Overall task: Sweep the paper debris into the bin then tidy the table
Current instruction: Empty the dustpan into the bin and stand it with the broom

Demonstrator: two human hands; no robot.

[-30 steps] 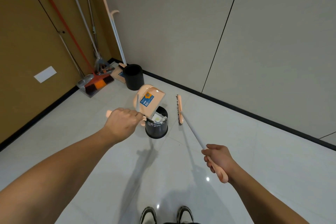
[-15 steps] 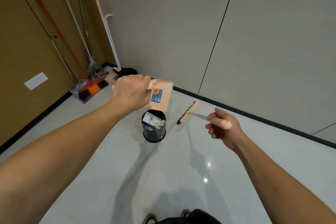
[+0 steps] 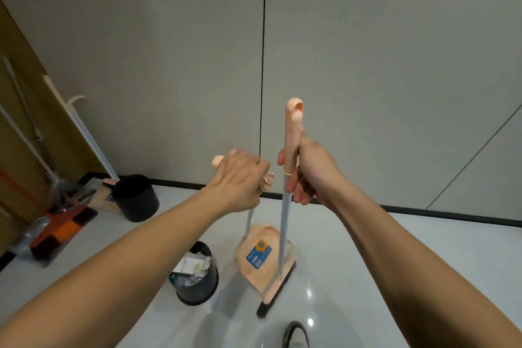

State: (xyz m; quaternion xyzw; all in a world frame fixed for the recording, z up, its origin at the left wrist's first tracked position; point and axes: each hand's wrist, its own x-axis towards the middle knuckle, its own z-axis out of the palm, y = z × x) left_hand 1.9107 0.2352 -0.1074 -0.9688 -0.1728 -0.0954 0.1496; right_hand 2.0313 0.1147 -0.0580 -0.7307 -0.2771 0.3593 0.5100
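My left hand [image 3: 240, 178] grips the top of the peach dustpan's handle. The dustpan [image 3: 261, 258] with its blue label hangs upright just above the floor. In my right hand [image 3: 309, 175] is the broom's peach grip, and the broom [image 3: 282, 234] stands upright with its head [image 3: 275, 295] down beside the dustpan. A black bin [image 3: 197, 288] holding crumpled paper [image 3: 195, 264] sits on the floor left of the dustpan. Broom pole and dustpan handle are close together, side by side.
A second black bin [image 3: 135, 198] stands by the wall at the back left. Several other brooms, mops and a metal dustpan [image 3: 53, 223] lean in the left corner. My shoe [image 3: 296, 335] shows at the bottom. The glossy floor [image 3: 395, 263] extends right.
The dustpan has come away from over the bin and swung down upright. My right hand has raised the broom from slanting to vertical, bringing it next to the dustpan. The view has tilted upward.
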